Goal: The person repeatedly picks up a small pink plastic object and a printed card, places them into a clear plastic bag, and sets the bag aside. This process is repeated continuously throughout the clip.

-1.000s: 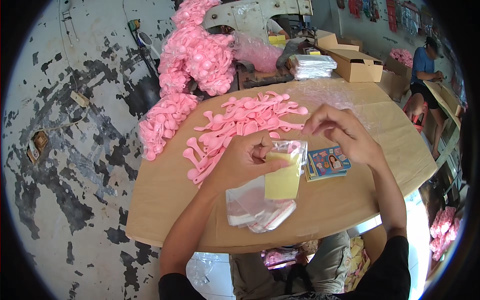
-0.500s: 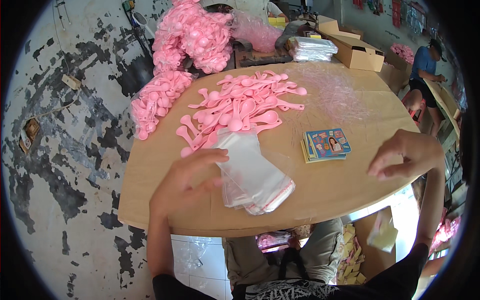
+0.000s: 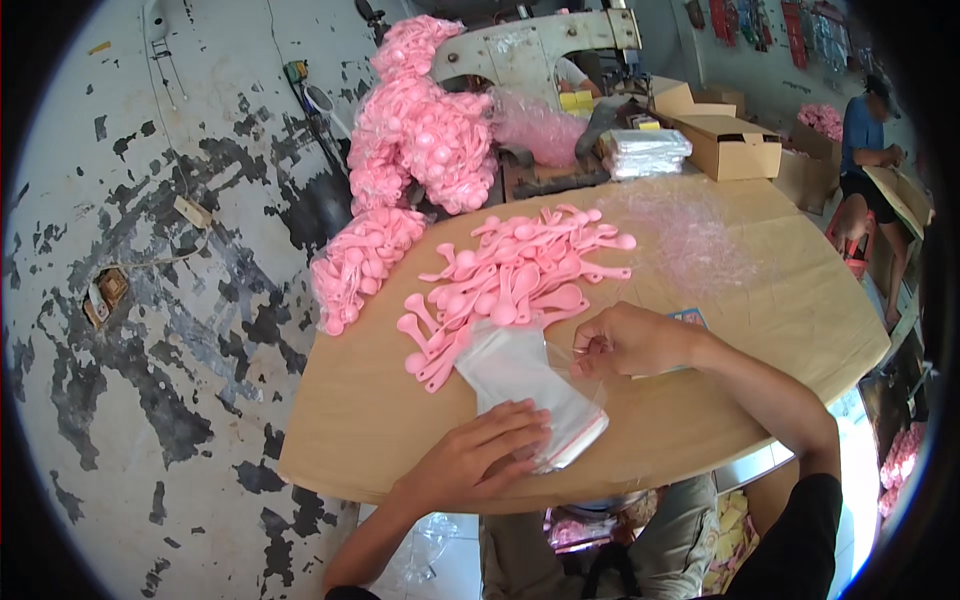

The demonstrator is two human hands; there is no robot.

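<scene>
A fanned stack of clear plastic bags (image 3: 515, 375) lies near the table's front, its far end touching the pink spoons. My left hand (image 3: 482, 447) rests on the near part of the stack, fingers stretched out. At the stack's right side my right hand (image 3: 635, 340) has its fingers pinched at the loose edge of a clear bag (image 3: 572, 368). Behind that hand and wrist, the stack of blue printed cards (image 3: 690, 318) is mostly hidden. A heap of pink plastic spoons (image 3: 520, 262) spreads over the table beyond the bags.
Bulging bags of pink spoons (image 3: 420, 145) stand at the table's far left. Thin clear plastic strips (image 3: 690, 240) lie at the far right, near packs of clear bags (image 3: 645, 152) and a cardboard box (image 3: 725, 145). Another person (image 3: 865, 150) sits at the right.
My right hand has come left from the table's right side to the bags. My left hand has lowered onto the stack. A small filled bag, earlier above the box below, is out of sight.
</scene>
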